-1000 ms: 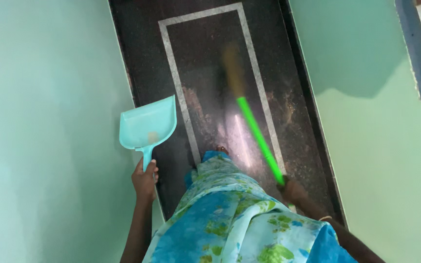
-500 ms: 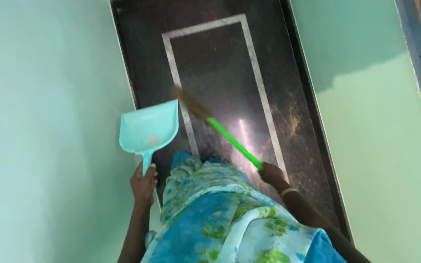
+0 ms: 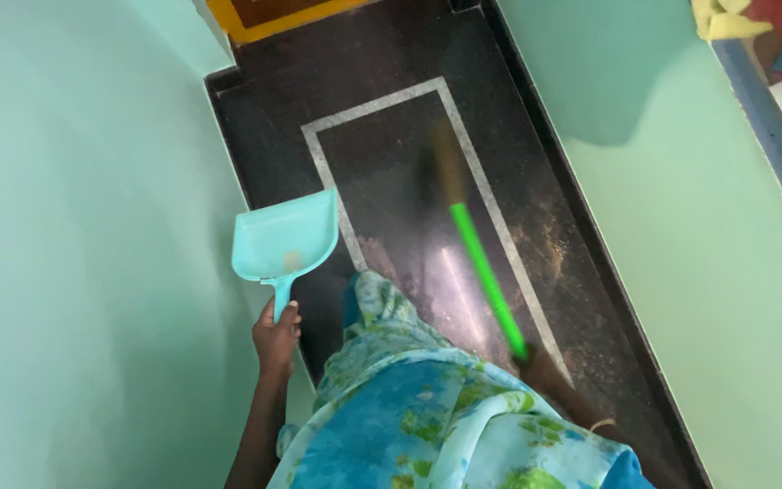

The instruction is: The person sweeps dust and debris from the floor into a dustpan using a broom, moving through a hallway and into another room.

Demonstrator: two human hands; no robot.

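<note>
R hand [image 3: 540, 367] grip: closed round the near end of the bright green plastic broom handle [image 3: 486, 276], low right of centre in the head view, partly blurred. Handle's long axis runs from that hand up & slightly left, away from the person, over the floor. Far end carries the tan bristle head [image 3: 445, 158], blurred, pointing up-frame, inside the grey rectangle. Can't tell if the bristles touch the floor.

L hand [image 3: 275, 337] grip: fingers wrapped shut on the short handle of the light turquoise plastic dustpan [image 3: 284, 240]. Pan held w/ handle toward the person, open mouth pointing up & right, i.e. toward the floor strip & the broom. Pan sits left of the broom, well apart from it, over the edge where the left wall meets the floor. Inside the pan: a small tan patch of dirt near the handle end; rest of the pan bare.

Under both: dark speckled stone floor [image 3: 391, 54], a narrow strip between two pale green walls [image 3: 74, 226], w/ a pale grey inlaid rectangle border [image 3: 319, 149]. Brownish dust patches lie on the floor near the right edge and just in front of the person. Blue, white & green patterned garment [image 3: 427, 417] fills the bottom centre. A yellow strip [image 3: 264, 23] crosses the top end of the floor. Top right: a blue-edged shelf [image 3: 771, 118] w/ yellow & red cloth-like things on it, too cropped to tell more.
</note>
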